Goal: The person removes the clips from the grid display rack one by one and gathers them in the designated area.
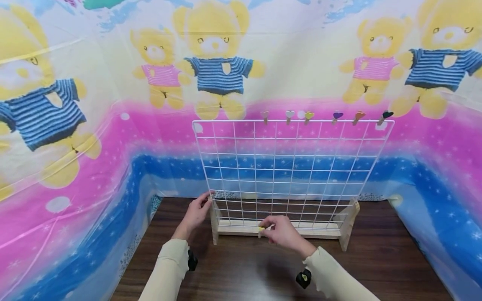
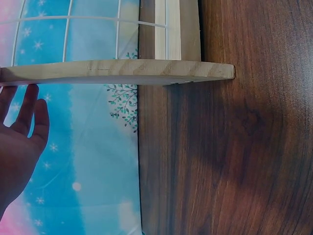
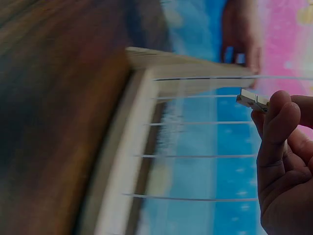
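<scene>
A small wooden clothespin [image 3: 253, 100] with a yellow top is pinched between the thumb and fingers of my right hand [image 1: 282, 230]. The head view shows it in front of the lower part of a white wire grid [image 1: 263, 169], near the wooden base bar [image 1: 237, 229]. My left hand [image 1: 196, 211] is at the grid's left side, its fairly straight fingers touching the wooden end panel [image 2: 122, 71] from outside. One finger in the left wrist view stays apart from the panel. Whether the thumb wraps the panel's upper end is hidden there.
Several heart-topped clothespins, including a purple one [image 1: 337, 116] and a dark green one [image 1: 387, 116], sit along the grid's top wire toward the right. The stand's right end panel [image 1: 349, 225] rests on the dark wooden table [image 1: 241, 271]. A bear-print cloth [image 1: 301, 50] surrounds the table.
</scene>
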Demonstrator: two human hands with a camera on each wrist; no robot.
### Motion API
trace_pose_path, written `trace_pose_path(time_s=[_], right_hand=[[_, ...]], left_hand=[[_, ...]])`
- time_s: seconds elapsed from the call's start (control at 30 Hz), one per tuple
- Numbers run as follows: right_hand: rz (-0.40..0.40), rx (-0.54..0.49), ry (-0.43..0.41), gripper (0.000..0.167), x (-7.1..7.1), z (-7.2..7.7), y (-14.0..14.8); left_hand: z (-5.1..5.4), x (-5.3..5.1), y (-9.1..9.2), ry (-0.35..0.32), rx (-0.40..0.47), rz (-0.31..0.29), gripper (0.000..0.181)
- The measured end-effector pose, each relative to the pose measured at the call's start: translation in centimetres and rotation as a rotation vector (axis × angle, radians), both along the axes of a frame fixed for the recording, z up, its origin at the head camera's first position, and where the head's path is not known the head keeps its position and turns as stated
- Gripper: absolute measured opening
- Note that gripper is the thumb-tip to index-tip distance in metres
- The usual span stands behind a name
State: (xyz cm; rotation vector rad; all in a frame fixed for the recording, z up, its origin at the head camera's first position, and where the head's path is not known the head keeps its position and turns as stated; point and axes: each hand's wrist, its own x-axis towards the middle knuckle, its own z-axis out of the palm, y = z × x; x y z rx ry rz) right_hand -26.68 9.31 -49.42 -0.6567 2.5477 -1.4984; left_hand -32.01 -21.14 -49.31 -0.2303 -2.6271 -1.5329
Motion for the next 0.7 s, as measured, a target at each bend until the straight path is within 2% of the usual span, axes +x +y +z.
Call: trace_pose_path(time_s=[0.17,0.3,0.47,0.7], right_hand=[[0.021,-0.019,-0.019,0.011,-0.2,-3.8,0.1],[0.039,-0.011,-0.038,0.008,-0.3,-6.2,0.1],[0.045,0.006,-0.099,0.006,-0.2,-8.2,0.1],[0.057,0.056,-0.091,0.005,-0.4,-10.4,-0.2]], left_hand=[[-0.1,0.0,0.0,-0.014,-0.008,0.008,0.037],[-0.2,-0.1,0.0,-0.008,-0.015,0.006,0.038],[-0.2,-0.2,0.0,-0.002,-0.007,-0.003,0.038],[-0.4,-0.2,-0.1,-0.002,-0.006,0.003,0.038]])
